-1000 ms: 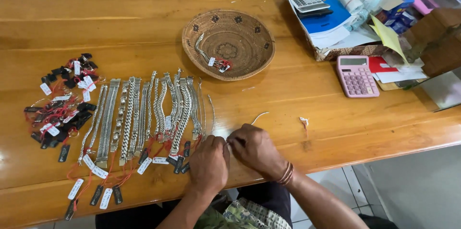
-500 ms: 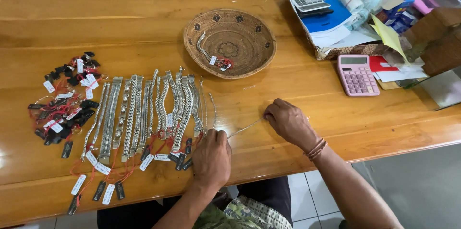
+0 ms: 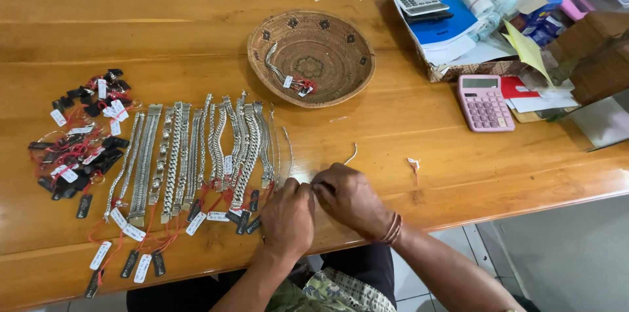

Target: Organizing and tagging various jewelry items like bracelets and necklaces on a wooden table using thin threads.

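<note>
Both hands are bunched together at the wooden table's [image 3: 196, 30] near edge, left hand [image 3: 288, 219] and right hand [image 3: 350, 199] fingertips pinched touching on a thin silver chain [image 3: 352, 153] trailing just beyond them, right beside the row of tagged silver bracelets [image 3: 196, 155].

I see my left hand [image 3: 288, 217] and right hand [image 3: 350, 199] pressed together at the near edge of the wooden table [image 3: 164, 30], fingertips meeting over a thin silver chain [image 3: 352, 154]. Just left lie rows of tagged silver bracelets [image 3: 196, 155]; beyond stand a woven basket [image 3: 341, 43] and a pink calculator [image 3: 483, 102].
</note>
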